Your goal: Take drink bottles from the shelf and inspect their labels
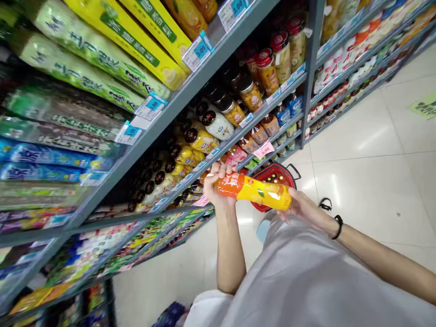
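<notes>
An orange-and-yellow drink bottle with fruit pictures on its label lies nearly level between my two hands. My left hand is wrapped round its left, orange end, so that end is partly hidden. At the other end, my right hand grips the bottle with the thumb on top and the fingers beneath. Below and behind the bottle, a red shopping basket with a dark handle is partly covered by it.
Grey shelving runs along the left with bottled drinks, fruit jars and price tags. Another shelf section continues at the upper right. Pale tiled floor lies to the right, with a green floor sign at the edge.
</notes>
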### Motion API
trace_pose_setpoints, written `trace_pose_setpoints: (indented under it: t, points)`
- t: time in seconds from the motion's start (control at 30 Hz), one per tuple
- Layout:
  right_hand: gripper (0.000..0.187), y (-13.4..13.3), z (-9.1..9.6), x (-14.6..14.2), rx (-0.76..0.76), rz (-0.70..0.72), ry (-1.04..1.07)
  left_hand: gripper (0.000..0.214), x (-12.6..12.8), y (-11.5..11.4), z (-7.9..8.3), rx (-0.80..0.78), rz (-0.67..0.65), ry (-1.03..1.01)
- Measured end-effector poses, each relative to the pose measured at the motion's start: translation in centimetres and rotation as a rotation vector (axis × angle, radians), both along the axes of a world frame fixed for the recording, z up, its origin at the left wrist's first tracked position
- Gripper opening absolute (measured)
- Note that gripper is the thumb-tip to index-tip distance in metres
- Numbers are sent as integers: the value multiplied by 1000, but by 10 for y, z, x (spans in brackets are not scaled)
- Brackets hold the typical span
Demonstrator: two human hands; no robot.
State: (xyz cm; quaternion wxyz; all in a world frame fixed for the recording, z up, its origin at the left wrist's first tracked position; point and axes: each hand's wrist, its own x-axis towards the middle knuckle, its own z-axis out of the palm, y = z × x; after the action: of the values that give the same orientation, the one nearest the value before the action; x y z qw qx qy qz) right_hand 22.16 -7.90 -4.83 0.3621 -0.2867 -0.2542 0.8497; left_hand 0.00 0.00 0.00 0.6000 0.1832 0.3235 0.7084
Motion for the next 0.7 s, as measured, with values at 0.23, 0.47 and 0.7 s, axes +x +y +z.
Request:
trace_pose_setpoints:
  t: [0.23, 0.47, 0.7]
  points:
    - [49, -7, -6, -12, 216, -117, -90, 25, -14, 10, -2, -79, -39, 107]
    - [65, -16, -7, 3, 353, -163, -262, 19, 0, 14, -7, -81, -91, 27]
    - [74, -27, -2, 46, 595, -212, -641, 20, 37, 11, -11, -77, -173, -161]
